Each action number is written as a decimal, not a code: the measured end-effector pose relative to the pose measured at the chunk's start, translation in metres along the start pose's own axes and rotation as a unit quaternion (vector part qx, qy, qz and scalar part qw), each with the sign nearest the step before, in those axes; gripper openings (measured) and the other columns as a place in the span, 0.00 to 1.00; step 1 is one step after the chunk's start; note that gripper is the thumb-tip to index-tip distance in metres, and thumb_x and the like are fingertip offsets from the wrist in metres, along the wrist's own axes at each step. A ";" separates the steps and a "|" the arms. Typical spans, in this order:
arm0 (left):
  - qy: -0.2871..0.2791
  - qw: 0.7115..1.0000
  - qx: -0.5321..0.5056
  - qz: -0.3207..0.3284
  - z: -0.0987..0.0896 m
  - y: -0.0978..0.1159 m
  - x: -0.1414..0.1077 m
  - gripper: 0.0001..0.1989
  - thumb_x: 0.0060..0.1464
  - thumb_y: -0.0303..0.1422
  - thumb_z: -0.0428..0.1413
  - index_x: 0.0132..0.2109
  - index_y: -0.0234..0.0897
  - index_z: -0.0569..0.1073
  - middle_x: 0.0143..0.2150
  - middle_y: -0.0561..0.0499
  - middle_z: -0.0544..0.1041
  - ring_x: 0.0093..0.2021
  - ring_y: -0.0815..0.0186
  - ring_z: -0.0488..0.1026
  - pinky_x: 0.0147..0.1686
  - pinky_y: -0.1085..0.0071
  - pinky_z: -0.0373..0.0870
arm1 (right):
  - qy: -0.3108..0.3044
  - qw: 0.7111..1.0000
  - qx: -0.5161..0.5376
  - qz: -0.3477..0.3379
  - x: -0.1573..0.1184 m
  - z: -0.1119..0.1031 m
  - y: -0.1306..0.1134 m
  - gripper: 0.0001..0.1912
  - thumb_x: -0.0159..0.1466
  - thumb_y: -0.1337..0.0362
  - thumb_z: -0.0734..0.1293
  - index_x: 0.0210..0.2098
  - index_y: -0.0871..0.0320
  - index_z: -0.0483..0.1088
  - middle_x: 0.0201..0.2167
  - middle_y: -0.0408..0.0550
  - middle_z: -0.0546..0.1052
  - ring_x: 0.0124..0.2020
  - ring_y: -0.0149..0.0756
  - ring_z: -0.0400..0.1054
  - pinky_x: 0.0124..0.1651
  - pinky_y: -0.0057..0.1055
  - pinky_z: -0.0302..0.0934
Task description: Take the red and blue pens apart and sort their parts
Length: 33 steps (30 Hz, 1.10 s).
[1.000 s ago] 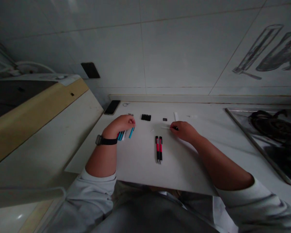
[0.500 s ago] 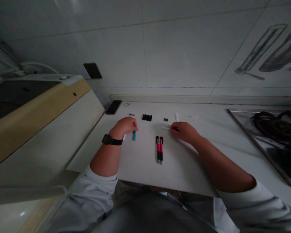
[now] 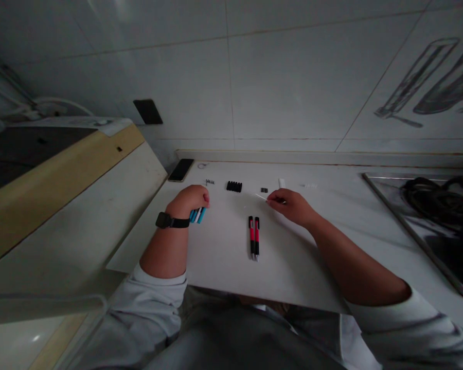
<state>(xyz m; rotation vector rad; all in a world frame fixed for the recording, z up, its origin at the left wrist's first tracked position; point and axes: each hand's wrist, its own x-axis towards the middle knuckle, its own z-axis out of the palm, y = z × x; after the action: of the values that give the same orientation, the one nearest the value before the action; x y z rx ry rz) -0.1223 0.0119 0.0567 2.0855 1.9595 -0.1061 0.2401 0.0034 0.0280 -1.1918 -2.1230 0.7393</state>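
Observation:
My left hand (image 3: 191,199), with a black watch on its wrist, rests low over the counter with its fingers curled. Under its fingertips is the upper end of a blue tube (image 3: 202,216), which lies by a white tube (image 3: 197,216) and another blue one (image 3: 193,216); the hand hides their upper parts. My right hand (image 3: 291,205) pinches a thin white rod (image 3: 261,197) that points left; a small dark piece shows partly among its fingers. Nearer to me lie two red and black pens (image 3: 256,237), side by side.
Along the back of the white counter (image 3: 224,257) lie a phone (image 3: 181,170), small metal springs (image 3: 210,182), a row of black pieces (image 3: 234,186), small dark squares (image 3: 264,190), a white strip (image 3: 281,182) and faint clear parts (image 3: 308,185). A gas stove (image 3: 428,205) stands right.
My left hand has moved left with the blue tube, which now lies slanted beside the white one. My right hand has shifted slightly left, and the rod's tip has risen.

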 end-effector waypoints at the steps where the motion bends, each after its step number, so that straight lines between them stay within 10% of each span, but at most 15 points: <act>1: 0.001 1.000 0.001 -0.001 0.000 0.000 0.000 0.04 0.49 0.31 0.67 0.36 0.40 0.84 0.33 0.50 0.84 0.34 0.63 0.78 0.37 0.70 0.69 | -0.001 1.000 0.025 0.011 0.000 0.001 0.000 0.12 0.66 0.54 0.67 0.37 0.55 0.79 0.36 0.48 0.80 0.36 0.38 0.73 0.41 0.33 0.65; 11: 0.027 0.998 -0.052 0.021 -0.001 -0.002 -0.001 0.02 0.47 0.30 0.67 0.31 0.39 0.81 0.28 0.51 0.81 0.29 0.63 0.75 0.31 0.70 0.66 | 0.008 0.977 0.201 0.070 0.001 0.004 -0.013 0.20 0.61 0.44 0.70 0.36 0.55 0.75 0.33 0.47 0.78 0.35 0.37 0.69 0.39 0.33 0.63; 23: 0.200 0.872 -0.369 0.251 0.047 0.126 -0.017 0.15 0.57 0.38 0.67 0.48 0.39 0.76 0.45 0.48 0.81 0.38 0.67 0.77 0.38 0.71 0.74 | 0.050 0.842 0.509 0.173 -0.003 0.031 -0.027 0.22 0.51 0.50 0.81 0.33 0.54 0.71 0.32 0.40 0.76 0.34 0.32 0.72 0.43 0.35 0.70; 33: 0.196 0.868 -0.388 0.240 0.063 0.126 -0.007 0.11 0.59 0.32 0.66 0.48 0.39 0.77 0.40 0.50 0.82 0.38 0.66 0.78 0.40 0.69 0.75 | 0.084 0.832 0.514 0.192 -0.002 0.033 -0.021 0.20 0.51 0.53 0.81 0.34 0.54 0.72 0.34 0.41 0.77 0.38 0.34 0.73 0.47 0.36 0.69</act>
<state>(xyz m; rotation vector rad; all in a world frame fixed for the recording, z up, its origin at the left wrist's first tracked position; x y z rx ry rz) 0.0100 -0.0165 0.0167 1.9942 1.2254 1.0892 0.2054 -0.0136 0.0201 -0.9663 -0.9983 1.6035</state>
